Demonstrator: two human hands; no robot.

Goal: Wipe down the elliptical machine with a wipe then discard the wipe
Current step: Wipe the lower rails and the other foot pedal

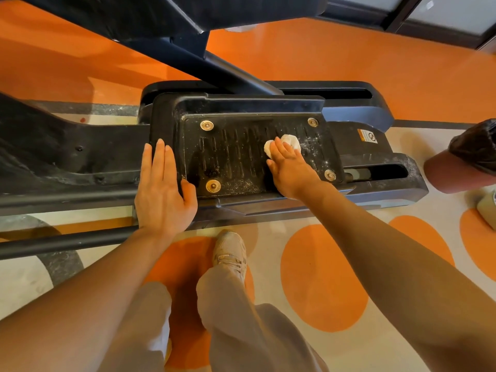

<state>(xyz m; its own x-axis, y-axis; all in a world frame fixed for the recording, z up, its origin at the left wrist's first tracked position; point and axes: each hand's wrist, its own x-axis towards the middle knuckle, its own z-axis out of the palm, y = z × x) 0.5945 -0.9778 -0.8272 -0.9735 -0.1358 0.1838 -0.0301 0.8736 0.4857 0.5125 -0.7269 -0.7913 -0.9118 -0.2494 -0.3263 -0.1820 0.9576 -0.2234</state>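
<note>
Right hand is flat on the black foot pedal of the elliptical machine, fingers straight and close together, pressing a crumpled white wipe down onto the ribbed tread. The wipe sits toward the pedal's far right corner, bunched under the fingertips, with white folds poking out past them. Pale specks and dust show on the tread to the right of the wipe, near the right edge, and more along the near edge between the two near bolts. Four brass-coloured bolts mark the pedal's corners. Left hand lies open on the raised left edge of the pedal, fingers stretched out side by side and pointing away, the thumb spread off to the right and resting on the pedal's near left corner beside a bolt. That grip holds nothing; it only braces on the rim. Beyond the pedal's right edge there's a small warning sticker on the frame, and well off to the right stands a bin lined with a black bag. Below, a pale shoe is planted on the orange-and-cream floor, just short of the machine's near rail.
</note>
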